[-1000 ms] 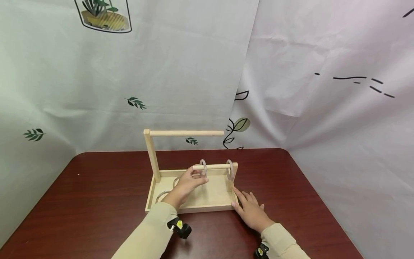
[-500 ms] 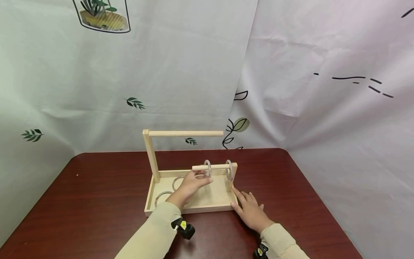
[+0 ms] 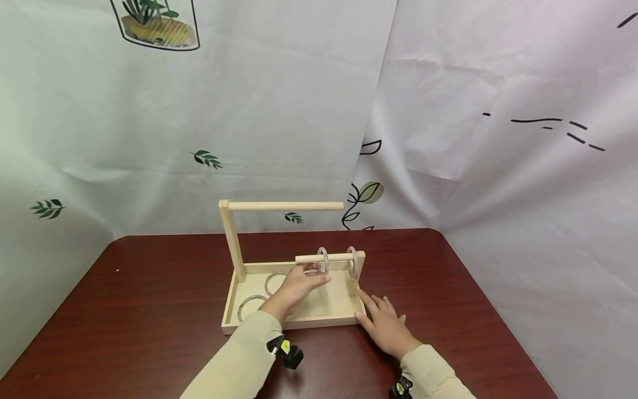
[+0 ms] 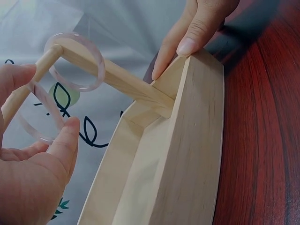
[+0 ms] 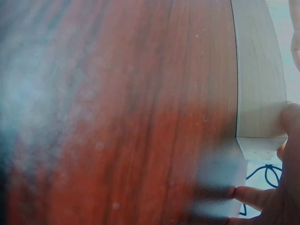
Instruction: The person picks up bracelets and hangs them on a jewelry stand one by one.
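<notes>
A wooden tray point(image 3: 294, 320) carries a tall post with a long rod point(image 3: 284, 205) and a short low rod point(image 3: 309, 258). My left hand point(image 3: 305, 280) pinches a pale translucent ring point(image 3: 323, 259) threaded on the short rod. In the left wrist view the thumb and fingers point(image 4: 63, 143) hold this ring point(image 4: 41, 137). A second ring point(image 3: 353, 260) point(image 4: 96, 70) hangs on the same rod near its post. My right hand point(image 3: 381, 321) lies flat on the table, its straight fingertips point(image 4: 190, 44) touching the tray's front right corner point(image 5: 260, 140).
Two more rings point(image 3: 251, 303) point(image 3: 272, 280) lie flat in the tray's left half. The tray stands on a dark red wooden table point(image 3: 149, 310) point(image 5: 117, 117). Printed cloth point(image 3: 249, 111) hangs close behind and to the right.
My left hand has slid the ring it holds a little to the right along the short rod, nearer the other ring. The right hand has stayed put.
</notes>
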Demonstrator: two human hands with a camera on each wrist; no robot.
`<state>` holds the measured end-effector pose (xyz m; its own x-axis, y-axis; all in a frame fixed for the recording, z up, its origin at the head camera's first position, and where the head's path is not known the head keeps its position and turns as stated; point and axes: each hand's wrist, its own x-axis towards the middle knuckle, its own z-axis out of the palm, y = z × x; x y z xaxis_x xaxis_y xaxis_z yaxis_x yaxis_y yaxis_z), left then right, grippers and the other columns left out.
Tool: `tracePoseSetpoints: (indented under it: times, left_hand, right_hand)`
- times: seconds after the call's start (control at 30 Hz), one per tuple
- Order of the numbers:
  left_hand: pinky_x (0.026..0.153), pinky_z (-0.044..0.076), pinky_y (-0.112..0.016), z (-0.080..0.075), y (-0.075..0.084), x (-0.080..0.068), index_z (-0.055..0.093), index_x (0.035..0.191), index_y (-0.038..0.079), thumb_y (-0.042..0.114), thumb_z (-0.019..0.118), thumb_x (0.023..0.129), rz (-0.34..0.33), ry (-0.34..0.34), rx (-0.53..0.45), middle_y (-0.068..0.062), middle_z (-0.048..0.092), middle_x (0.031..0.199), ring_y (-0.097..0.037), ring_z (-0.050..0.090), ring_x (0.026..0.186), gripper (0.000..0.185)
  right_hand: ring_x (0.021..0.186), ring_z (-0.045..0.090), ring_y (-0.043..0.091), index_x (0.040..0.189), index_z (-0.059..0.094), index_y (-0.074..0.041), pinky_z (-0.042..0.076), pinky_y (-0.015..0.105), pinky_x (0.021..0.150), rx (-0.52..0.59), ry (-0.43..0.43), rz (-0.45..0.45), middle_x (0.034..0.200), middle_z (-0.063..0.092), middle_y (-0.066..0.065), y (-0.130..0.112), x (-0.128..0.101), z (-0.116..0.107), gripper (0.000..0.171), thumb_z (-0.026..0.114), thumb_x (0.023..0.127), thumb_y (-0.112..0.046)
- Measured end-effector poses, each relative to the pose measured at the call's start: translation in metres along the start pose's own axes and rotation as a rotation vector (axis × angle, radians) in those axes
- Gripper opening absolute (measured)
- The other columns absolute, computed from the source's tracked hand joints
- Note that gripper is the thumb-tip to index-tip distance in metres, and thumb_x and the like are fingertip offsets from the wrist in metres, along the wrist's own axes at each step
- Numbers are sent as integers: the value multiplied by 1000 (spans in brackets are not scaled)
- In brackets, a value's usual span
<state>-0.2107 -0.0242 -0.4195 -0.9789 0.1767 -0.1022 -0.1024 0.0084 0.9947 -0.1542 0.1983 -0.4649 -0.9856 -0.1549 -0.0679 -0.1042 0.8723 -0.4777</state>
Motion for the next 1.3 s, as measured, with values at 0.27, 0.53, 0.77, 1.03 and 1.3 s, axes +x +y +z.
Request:
tracePoseSetpoints:
  times: [0.27,0.53,0.77,1.03,1.3]
  left_hand:
    - [97,45,-43,-3,0,1,50,126,-7,7,70,80,8,-21,-1,-22,54,124,-33,56,117,52]
    - [98,45,-41,-5,-1,3,47,131,-7,9,69,82,-11,-55,18,-23,50,128,-33,54,119,56]
    - [98,46,-39,-6,-2,7,41,135,-9,5,67,82,-34,-93,-53,-25,46,132,-35,52,122,60]
    - [96,47,-35,-6,0,6,37,137,-11,1,64,83,-38,-125,-90,-27,41,135,-33,52,119,62]
    - [94,49,-34,-6,0,6,37,136,-12,0,64,82,-35,-137,-116,-26,41,133,-25,55,110,61]
  right_hand:
    - [136,26,51,150,37,-26,15,84,89,-2,6,-4,142,43,23,0,0,0,57,48,98,-48]
    - [137,26,52,150,37,-26,15,84,89,-4,5,-1,143,42,23,0,0,0,57,48,98,-48]
    - [137,26,51,150,37,-26,16,84,89,-3,1,-3,143,43,23,1,0,1,57,48,98,-48]
    - [137,26,51,150,37,-26,16,84,89,-3,3,3,142,43,22,1,0,1,57,48,98,-48]
    - [137,26,51,150,36,-27,16,84,89,-1,-5,3,143,43,22,1,0,1,58,47,98,-50]
